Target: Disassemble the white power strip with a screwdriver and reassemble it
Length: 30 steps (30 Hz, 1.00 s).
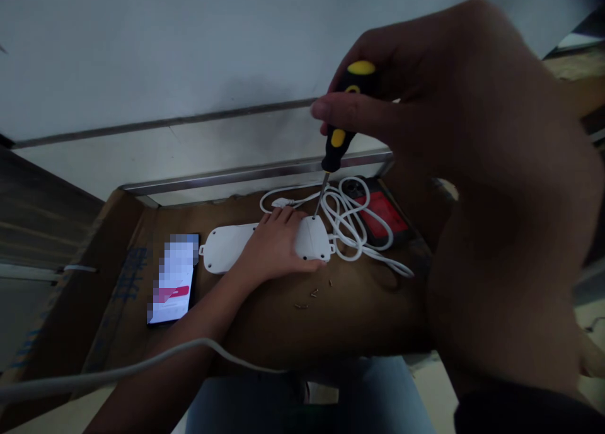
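A white power strip (229,245) lies back side up on the cardboard, with dark screw holes along its edges. My left hand (278,242) presses over its right half, fingers wrapped across the casing. In my right hand (401,100) is a black and yellow screwdriver (338,135), held by the handle between thumb and fingers. The shaft slants down and its tip meets a hole near the strip's upper right corner. Several small screws (314,293) are scattered on the cardboard in front of the strip. A coiled white cord (350,223) lies to the right.
A lit phone (174,279) rests on the left of the cardboard surface (255,333). Behind the cord sits a red and black object (382,213). A white cable (155,361) crosses the lower left foreground. A pale wall (189,56) rises behind.
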### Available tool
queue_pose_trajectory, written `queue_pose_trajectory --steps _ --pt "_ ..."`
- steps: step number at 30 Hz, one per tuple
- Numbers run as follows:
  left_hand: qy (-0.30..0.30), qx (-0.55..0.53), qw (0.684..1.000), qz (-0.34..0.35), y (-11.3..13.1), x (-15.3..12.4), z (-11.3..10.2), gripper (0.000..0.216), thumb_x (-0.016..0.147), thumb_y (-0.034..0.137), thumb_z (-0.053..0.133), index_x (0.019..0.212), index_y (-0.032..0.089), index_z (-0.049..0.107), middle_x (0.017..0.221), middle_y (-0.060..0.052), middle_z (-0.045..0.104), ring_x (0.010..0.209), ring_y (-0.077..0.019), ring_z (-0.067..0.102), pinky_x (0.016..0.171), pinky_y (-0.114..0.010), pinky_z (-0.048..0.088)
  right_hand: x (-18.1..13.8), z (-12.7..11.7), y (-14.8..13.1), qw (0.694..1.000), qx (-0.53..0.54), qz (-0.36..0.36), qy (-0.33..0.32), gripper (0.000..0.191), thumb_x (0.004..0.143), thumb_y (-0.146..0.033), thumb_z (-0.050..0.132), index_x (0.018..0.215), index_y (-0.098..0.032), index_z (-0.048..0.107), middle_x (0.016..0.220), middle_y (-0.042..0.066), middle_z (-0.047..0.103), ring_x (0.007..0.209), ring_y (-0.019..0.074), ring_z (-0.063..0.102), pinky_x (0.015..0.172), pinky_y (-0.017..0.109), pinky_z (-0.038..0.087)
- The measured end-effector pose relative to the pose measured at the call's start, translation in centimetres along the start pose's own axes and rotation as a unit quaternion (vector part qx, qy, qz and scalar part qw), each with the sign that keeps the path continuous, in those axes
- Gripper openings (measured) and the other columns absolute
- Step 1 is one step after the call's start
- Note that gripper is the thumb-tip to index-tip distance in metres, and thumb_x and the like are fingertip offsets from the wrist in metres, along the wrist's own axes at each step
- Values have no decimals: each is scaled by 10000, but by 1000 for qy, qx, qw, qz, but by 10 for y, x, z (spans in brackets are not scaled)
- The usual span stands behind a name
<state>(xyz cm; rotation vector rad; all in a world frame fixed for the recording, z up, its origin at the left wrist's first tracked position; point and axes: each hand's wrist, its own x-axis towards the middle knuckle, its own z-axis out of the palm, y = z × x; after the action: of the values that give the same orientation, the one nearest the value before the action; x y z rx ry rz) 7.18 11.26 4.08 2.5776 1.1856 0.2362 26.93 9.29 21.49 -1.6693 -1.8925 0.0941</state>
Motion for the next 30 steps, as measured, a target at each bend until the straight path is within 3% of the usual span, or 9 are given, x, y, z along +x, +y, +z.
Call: queue_pose_trajectory --steps 4,8,11,16,19,21,24,27,30 --pt "5 0 1000 4 -2 0 2 953 722 742 802 1450 182 549 1479 -170 597 1382 -425 552 1202 -573 427 1 4 -4 992 -111 28 44 561 919 -714 634 1054 -186 767 743 -4 511 772 93 504 801 302 370" --pt "16 4 1000 8 -3 1 5 965 721 745 807 1456 176 549 1459 -165 605 1375 -420 556 1197 -570 432 4 15 -3 978 -179 4 108 429 964 -562 633 1061 -169 774 918 66 689 1208 362 671 1003 467 452" --pt "14 8 1000 5 -2 1 5 975 717 743 813 1453 157 556 1447 -168 609 1360 -420 563 1193 -572 438 7 24 -7 973 -189 38 123 381 952 -436 587 1156 -170 769 1148 111 744 1294 432 650 1033 533 451" --pt "13 5 1000 4 -2 0 5 978 723 746 809 1464 165 547 1464 -167 602 1363 -414 561 1192 -558 443 7 32 -16 970 -165 101 146 297 890 -392 538 977 -168 712 1016 117 734 1176 399 694 998 520 461" --pt "17 7 1000 6 -2 0 5 981 727 744 806 1469 160 542 1468 -172 600 1370 -416 556 1194 -562 441 7 34 -16 974 -129 116 146 341 930 -441 516 1014 -176 714 1073 139 724 1166 411 683 992 544 476" --pt "18 9 1000 6 -2 0 6 982 723 729 817 1468 150 543 1465 -173 603 1371 -415 556 1196 -562 440 8 35 -9 979 -120 75 147 389 985 -475 519 1084 -167 737 1153 150 712 1224 417 656 1057 578 461" --pt "14 12 1000 5 -2 1 5 987 707 717 834 1453 135 556 1457 -179 610 1361 -418 562 1200 -567 438 11 40 5 984 -9 -92 153 304 999 -365 612 1151 -134 739 1308 145 645 1252 287 635 1120 449 479" --pt "22 16 1000 12 -2 1 6 990 707 725 832 1449 130 561 1436 -180 615 1352 -415 568 1201 -568 439 15 53 12 911 339 -225 66 236 1010 -352 607 1128 -156 665 1221 67 669 1066 140 696 945 285 574" --pt "33 14 999 15 -1 0 6 987 704 729 836 1441 132 563 1413 -173 622 1339 -403 576 1202 -559 444 18 68 12 777 596 -199 -36 206 955 -402 645 977 -213 566 837 -33 658 626 75 622 500 200 474"
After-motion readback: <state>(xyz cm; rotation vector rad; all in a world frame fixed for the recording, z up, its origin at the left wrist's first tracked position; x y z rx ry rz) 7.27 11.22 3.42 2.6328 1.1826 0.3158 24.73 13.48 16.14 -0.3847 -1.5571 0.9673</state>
